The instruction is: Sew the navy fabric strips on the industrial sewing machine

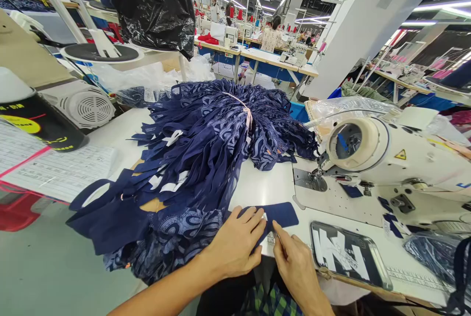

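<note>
My left hand (239,240) lies with fingers stretched out on a navy fabric piece (283,214) at the table's front edge, pressing it down. A small white label shows by its fingertips. Close on the right, my right hand (296,262) is closed in a pinch at the fabric's lower edge. A thin, dark, partly metallic thing shows at its fingers, too hidden to name. The navy piece joins a patterned navy lace garment (184,237) heaped left of my hands. Behind them spreads a large bundle of similar garments (221,129), tied with a pale pink strip (247,116).
A white sewing machine (390,151) stands at the right. In front of it lies a black tray (349,252) holding white labels. At the left are a black and yellow can (40,119) and written sheets (66,169). A black plastic bag (152,2) hangs behind.
</note>
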{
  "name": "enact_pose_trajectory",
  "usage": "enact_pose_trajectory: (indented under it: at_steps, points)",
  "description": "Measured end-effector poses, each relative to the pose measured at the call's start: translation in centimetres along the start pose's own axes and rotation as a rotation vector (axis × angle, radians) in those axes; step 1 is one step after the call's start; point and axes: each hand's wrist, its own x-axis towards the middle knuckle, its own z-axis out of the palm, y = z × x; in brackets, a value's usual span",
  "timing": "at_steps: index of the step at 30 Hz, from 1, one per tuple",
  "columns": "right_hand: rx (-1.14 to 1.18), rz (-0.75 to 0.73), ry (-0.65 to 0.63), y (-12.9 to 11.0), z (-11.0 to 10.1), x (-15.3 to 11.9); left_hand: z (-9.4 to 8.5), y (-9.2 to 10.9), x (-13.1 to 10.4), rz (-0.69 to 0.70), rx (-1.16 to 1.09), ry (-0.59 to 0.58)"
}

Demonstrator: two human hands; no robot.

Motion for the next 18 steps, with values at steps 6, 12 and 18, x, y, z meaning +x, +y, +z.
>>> enact_pose_trajectory:
  at_steps: [6, 12, 18]
  points:
    - [0.161, 0.117, -0.022, -0.1, -0.6, -1.0, -0.2, 0.1, 0.0, -0.001, 0.006, 0.007]
    - [0.359, 0.365, -0.077, 0.1, -3.6, -1.3, -0.2, 0.0, -0.1, 0.008, -0.002, 0.014]
    - [0.296, 0.227, -0.23, 2.6, -6.6, 2.7, 0.0, -0.2, -0.3, 0.059, -0.033, 0.041]
